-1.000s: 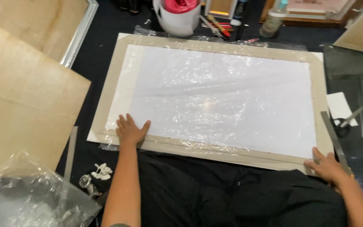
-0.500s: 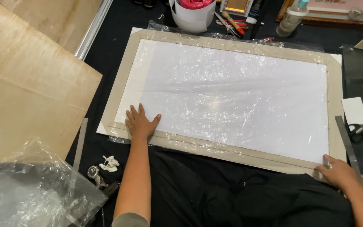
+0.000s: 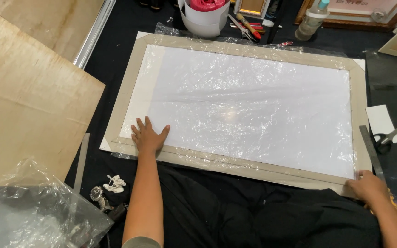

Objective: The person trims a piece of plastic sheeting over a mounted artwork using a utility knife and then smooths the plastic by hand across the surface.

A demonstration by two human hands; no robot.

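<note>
a large grey frame (image 3: pixel 127 96) lies flat on the black table (image 3: pixel 116 59), its white panel covered by crinkled clear plastic film (image 3: pixel 249 98). plywood sheets (image 3: pixel 24 105) sit to the left, a loose plastic bag (image 3: pixel 28 211) below them. the left hand (image 3: pixel 148 136) presses flat, fingers spread, on the frame's near left corner. the right hand (image 3: pixel 367 186) curls over the near right corner, beside a metal ruler (image 3: pixel 368 149). scissors (image 3: pixel 389 136) lie just beyond, a white bucket (image 3: pixel 205 20) at the far edge.

The right hand (image 3: pixel 367 187) hides the frame's (image 3: pixel 124 98) near corner, and beyond it the bottle (image 3: pixel 312 19) is cropped.
</note>
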